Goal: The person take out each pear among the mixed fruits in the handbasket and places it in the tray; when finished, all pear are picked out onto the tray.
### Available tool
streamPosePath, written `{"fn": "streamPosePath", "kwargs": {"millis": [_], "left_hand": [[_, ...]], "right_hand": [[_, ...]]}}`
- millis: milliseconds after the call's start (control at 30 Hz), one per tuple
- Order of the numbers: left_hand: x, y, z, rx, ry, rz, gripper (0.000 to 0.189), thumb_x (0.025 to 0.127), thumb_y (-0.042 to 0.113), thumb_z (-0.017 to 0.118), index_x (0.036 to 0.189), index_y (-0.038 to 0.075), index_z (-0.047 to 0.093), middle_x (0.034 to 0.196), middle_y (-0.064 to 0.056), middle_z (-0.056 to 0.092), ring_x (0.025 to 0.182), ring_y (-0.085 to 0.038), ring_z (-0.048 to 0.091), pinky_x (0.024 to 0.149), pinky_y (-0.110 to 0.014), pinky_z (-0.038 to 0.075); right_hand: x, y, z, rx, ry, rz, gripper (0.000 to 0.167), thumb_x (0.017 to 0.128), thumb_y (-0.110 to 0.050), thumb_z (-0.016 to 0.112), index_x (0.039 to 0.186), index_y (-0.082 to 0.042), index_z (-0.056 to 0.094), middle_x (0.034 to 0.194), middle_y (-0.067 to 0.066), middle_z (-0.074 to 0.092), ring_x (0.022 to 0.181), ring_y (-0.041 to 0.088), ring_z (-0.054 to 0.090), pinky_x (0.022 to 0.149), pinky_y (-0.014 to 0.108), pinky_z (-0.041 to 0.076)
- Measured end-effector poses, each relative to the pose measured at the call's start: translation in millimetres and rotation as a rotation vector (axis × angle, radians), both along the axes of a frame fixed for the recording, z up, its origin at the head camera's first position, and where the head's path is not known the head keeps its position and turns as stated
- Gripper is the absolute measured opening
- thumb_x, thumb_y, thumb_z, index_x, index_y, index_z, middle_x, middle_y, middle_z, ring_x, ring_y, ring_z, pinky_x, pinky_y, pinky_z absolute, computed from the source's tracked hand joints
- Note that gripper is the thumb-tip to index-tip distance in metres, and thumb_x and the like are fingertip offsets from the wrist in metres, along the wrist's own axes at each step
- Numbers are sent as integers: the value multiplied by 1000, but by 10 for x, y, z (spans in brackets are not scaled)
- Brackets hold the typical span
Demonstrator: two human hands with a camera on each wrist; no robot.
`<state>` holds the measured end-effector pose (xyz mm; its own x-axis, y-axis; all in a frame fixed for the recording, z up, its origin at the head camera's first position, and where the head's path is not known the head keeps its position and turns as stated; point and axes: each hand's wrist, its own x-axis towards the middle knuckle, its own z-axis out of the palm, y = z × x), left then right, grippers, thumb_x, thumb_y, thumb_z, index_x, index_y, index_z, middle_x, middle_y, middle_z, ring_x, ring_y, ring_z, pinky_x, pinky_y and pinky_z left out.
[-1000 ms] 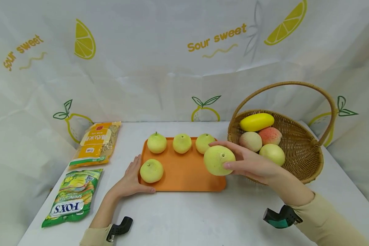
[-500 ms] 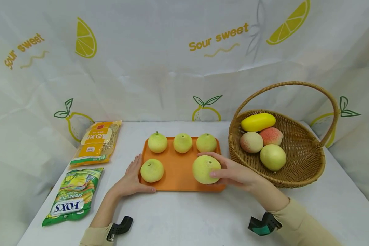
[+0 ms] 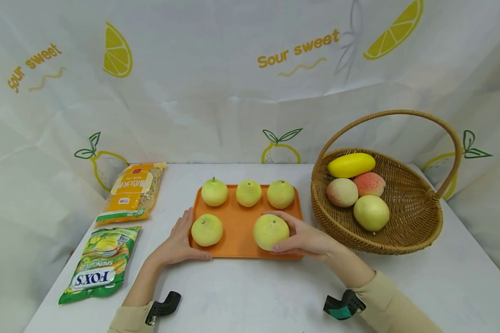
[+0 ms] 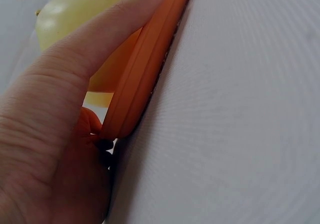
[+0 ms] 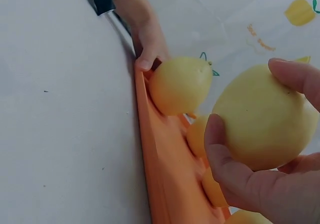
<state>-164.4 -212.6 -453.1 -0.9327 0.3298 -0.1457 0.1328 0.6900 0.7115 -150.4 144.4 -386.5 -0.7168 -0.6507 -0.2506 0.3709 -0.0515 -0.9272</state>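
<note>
A round yellow-green pear point(image 3: 271, 232) is in my right hand point(image 3: 306, 236), thumb and fingers around its right side. It is over the front right part of an orange tray point(image 3: 238, 240); in the right wrist view this pear point(image 5: 262, 119) appears large and close. My left hand point(image 3: 181, 243) rests at the tray's front left corner, fingers straight along the left edge and thumb along the front rim. Beside it sits another pear point(image 3: 207, 230). Along the tray's back stand three more: a left pear point(image 3: 214, 192), a middle pear point(image 3: 248, 193) and a right pear point(image 3: 281, 194).
At the right, a wicker basket point(image 3: 416, 231) with a tall handle holds a yellow oblong fruit point(image 3: 351, 165), two peaches point(image 3: 342, 192) and a pear point(image 3: 371, 213). A yellow grain bag point(image 3: 131, 192) and a green FOX'S bag point(image 3: 101, 264) lie left of the tray.
My right hand has carried the pear left and down from near the basket to the tray's front right part. The left hand has stayed at the tray's corner.
</note>
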Motion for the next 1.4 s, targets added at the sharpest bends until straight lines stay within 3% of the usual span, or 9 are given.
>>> {"fn": "streamPosePath", "kwargs": {"millis": [233,500,1133,1400], "left_hand": [[-6,-4,-13,2,8,-7,142,61,56,87,156,4,-5,162,-18,-3,148,-32,-8,116,-55,-2],[-7,5,-8,9,7,-6,142,60,56,88,156,4,-4,162,-17,-2,148,-31,-8,116,-54,-2],[-20,-1,-3,16,17,-19,140,63,54,87,155,2,-5,161,-20,-3,147,-33,-9,115,-55,-4],[-12,2,-11,14,7,-16,141,63,54,87,155,2,-5,161,-20,-4,147,-34,-10,115,-56,-4]], "right_hand": [[1,-104,-61,67,6,-43,79,81,2,75,149,-9,34,132,22,43,109,29,56,90,39,52],[-28,-233,-124,276,204,-87,73,77,-11,82,142,-13,47,127,12,56,114,25,51,97,36,43],[-135,-487,-250,418,266,-107,72,75,-26,85,138,-27,51,125,4,57,115,22,51,101,46,37],[-124,-563,-264,474,328,-94,76,75,-31,85,142,-27,50,129,0,55,117,21,50,102,47,37]]}}
